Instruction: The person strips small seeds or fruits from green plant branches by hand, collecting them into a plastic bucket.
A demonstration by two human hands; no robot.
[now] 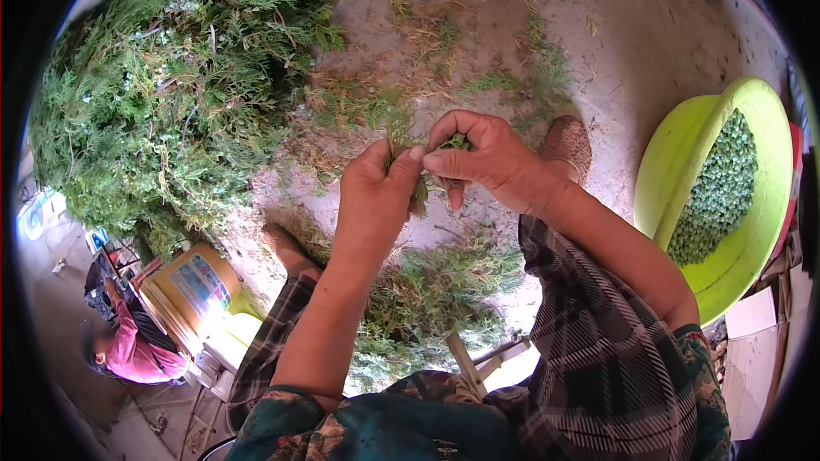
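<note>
Head camera view: both bare hands are raised over the floor (623, 43), close together at the centre, with the thumb tips nearly meeting. Left hand (380, 177): thumb and forefinger are closed on a green sprig (398, 132). The leafy part projects above the grip, and more greenery shows below the thumb. Right hand (495, 158): fingers are curled around a small leafy clump (453, 142), held between the forefinger and the thumb. Whether any berries are attached to either piece cannot be told at this size.

Surrounding items are located as follows. Large branch pile (171, 102): on the floor, upper left, with small pale berries among the leaves. Smaller branch heap (436, 286): between the legs, below the hands. Loose clippings (521, 77): scattered beyond the hands. Lime-green tub (666, 149): at the right, well apart from the hands, containing many green berries (722, 192). Cardboard (747, 358): below the tub, at the right edge. Yellow container (192, 286): at the left, bearing a printed label. Another person (141, 346), in a pink top, is at the lower left, apart from the hands. Brown shoes (567, 147) stand on either side of the work area.
</note>
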